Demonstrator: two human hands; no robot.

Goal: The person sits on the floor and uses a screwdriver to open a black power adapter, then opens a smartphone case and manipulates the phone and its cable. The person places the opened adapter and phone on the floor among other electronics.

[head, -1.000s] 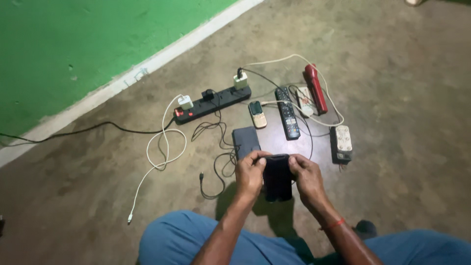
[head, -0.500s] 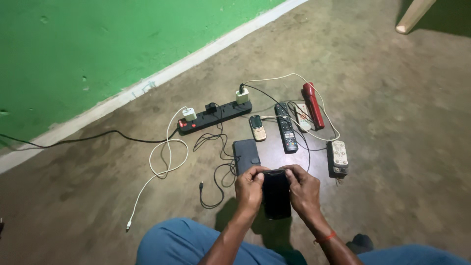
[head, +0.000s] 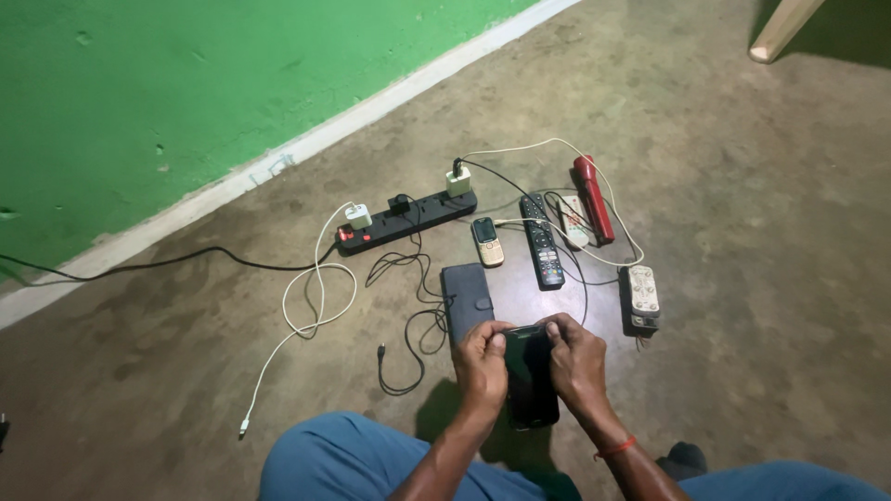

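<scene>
Looking down through the head camera, I see both hands closed around a dark smartphone [head: 531, 385] held just above the concrete floor [head: 742, 232], in front of the blue-trousered knees [head: 343, 459]. The left hand [head: 483, 366] grips the phone's left edge with its thumb laid across the upper glass; the right hand [head: 577, 362] clamps the opposite edge, its fingertips curled over the top corner. I judge this two-sided grip steadies the handset so the thumbs can work near its upper end. A red thread band [head: 614, 449] circles the right wrist.

Just beyond the left hand, a dark wallet-style phone case [head: 466, 299] lies flat on the floor, near enough to be reached without shifting.

Farther out, a black power strip [head: 408, 221] lies roughly parallel to the green wall [head: 186, 93]; it carries two white chargers [head: 358, 217] [head: 458, 182] and a small black plug between them. A white cable [head: 306, 315] loops away from the left charger and ends loose on the floor; a black cable [head: 408, 325] coils beside the case, its free end also unplugged.

Ranged side by side past the phone are a small keypad phone [head: 486, 241], a black remote control [head: 542, 241], a white remote [head: 574, 219], a red torch [head: 594, 199] and a white socket box [head: 642, 295]. I judge that this fan-shaped layout keeps every device within arm's reach of the strip. A pale chair leg [head: 784, 30] enters at the top right.
</scene>
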